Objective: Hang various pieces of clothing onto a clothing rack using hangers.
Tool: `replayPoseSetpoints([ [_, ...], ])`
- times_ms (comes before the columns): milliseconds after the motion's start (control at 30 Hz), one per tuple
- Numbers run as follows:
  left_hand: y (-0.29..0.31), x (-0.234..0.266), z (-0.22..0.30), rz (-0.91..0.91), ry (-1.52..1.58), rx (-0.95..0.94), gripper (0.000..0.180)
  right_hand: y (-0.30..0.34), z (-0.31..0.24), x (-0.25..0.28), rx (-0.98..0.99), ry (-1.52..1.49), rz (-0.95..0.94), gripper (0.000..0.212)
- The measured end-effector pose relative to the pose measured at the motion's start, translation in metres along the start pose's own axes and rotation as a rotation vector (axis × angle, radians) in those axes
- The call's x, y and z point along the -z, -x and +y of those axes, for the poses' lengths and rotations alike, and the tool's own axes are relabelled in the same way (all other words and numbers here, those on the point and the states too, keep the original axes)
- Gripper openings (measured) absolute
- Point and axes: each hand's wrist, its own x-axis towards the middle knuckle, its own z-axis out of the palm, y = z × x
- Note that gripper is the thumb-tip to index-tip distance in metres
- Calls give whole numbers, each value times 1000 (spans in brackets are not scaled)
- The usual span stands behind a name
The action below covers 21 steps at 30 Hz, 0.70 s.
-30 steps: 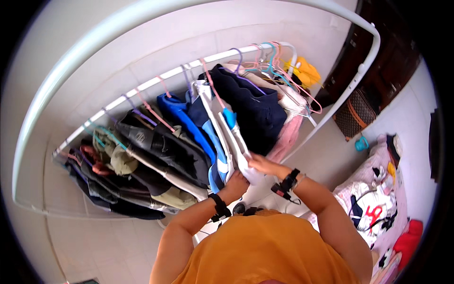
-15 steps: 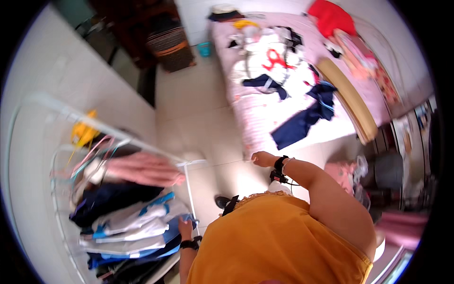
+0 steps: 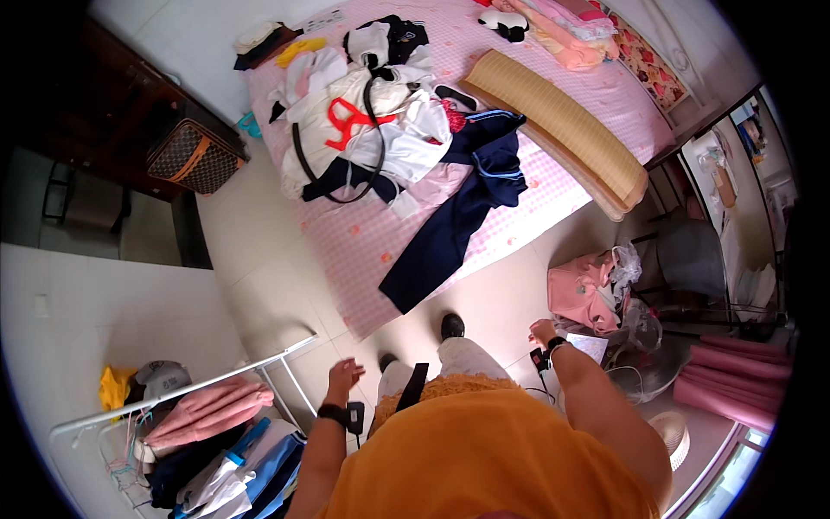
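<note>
My left hand [image 3: 346, 377] hangs in front of me, empty, its fingers loosely bent and apart. It is to the right of the white clothes rack [image 3: 285, 350] and touches none of the clothes. Off to my right, my right hand [image 3: 542, 332] hangs with loosely curled fingers and nothing visible in it. The nearest thing to it is a pink bag [image 3: 581, 290] on the floor. Ahead, dark navy trousers [image 3: 441, 242] lie along the bed [image 3: 346, 285], one leg reaching the near edge. Beside them is a heap of white clothes [image 3: 406, 147] with a red strappy piece on top.
A rolled straw mat [image 3: 562, 130] lies across the bed. A brown suitcase [image 3: 194, 156] stands by the wall at the left. Pink and blue-white garments [image 3: 207, 411] hang on the rack. A grey chair [image 3: 690, 255] and a pink curtain [image 3: 726, 385] are at the right.
I have turned left and face the bed more squarely. My left hand has come away from the clothes on the rack. The right hand has swung out to the right, near the pink bag.
</note>
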Motion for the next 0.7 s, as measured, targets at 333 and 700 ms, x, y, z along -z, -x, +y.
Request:
replayPoseSetpoints([
  [333, -159, -210, 207, -220, -306, -229, 25, 12, -128, -1, -99, -449, -194, 19],
  [700, -348, -404, 367, -69, 320, -44, 53, 16, -214, 53, 98, -335, -131, 20],
])
